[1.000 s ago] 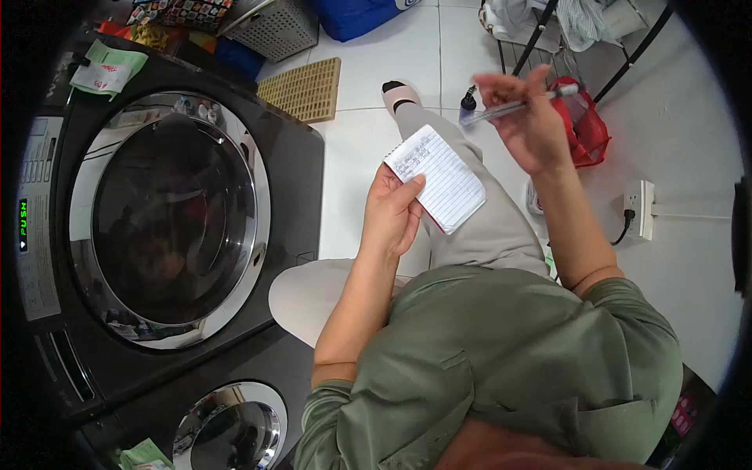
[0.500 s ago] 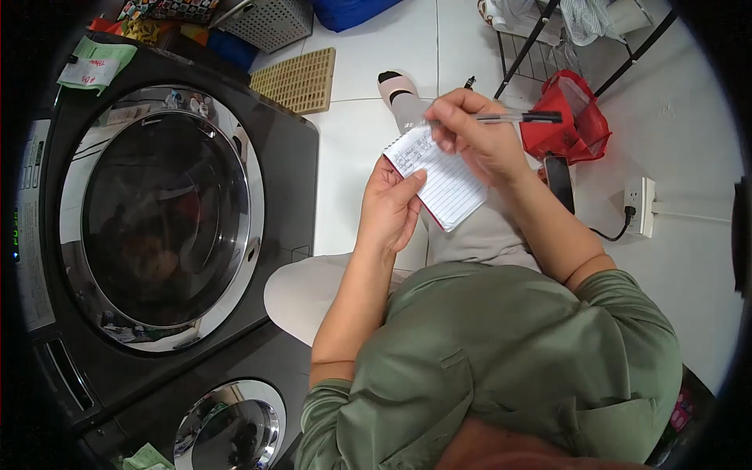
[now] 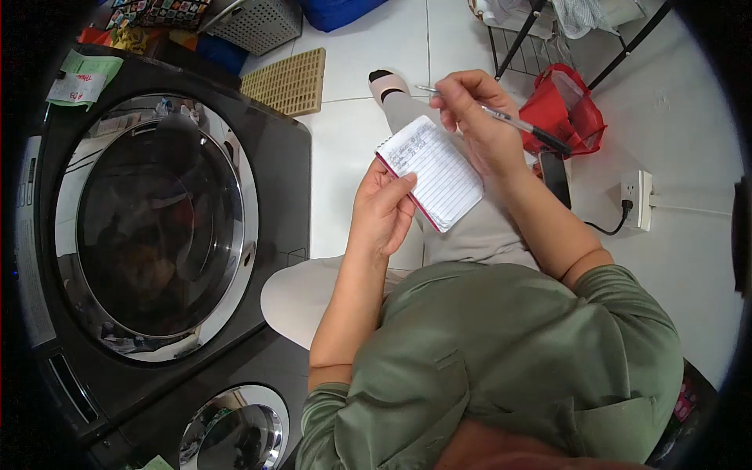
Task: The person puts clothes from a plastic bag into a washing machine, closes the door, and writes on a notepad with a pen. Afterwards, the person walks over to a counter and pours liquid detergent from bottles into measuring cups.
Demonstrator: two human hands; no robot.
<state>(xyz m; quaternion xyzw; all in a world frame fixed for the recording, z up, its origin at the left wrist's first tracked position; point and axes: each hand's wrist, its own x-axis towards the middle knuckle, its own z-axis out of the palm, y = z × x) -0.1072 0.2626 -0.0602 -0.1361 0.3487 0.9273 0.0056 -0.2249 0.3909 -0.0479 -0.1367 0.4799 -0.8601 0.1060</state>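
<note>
Change: compared with half a second ago, the right hand (image 3: 492,142) has moved off the written corner of the page, and the pen (image 3: 513,120) slopes more steeply.
Pen: slim clear barrel, dark cap at the rear; pinched between the right thumb and fingers, its tip pointing up and left, clear of the paper.
Notebook: small, ruled white paper (image 3: 442,180) with rounded corners, a coil along the top and a red edge; handwriting fills the upper lines. It lies tilted above the thigh.
Left hand (image 3: 381,207): clamped on the notebook's left edge, thumb flat on the page.
Hands: apart, on opposite sides of the notebook; whether the right heel touches it cannot be told.
Machine (image 3: 282,172): dark, glossy casing; round glass door (image 3: 149,227) in a chrome ring.
Mat (image 3: 283,82): tan, gridded with slots.
Bag (image 3: 560,110): red, crumpled, beyond the pen.
</note>
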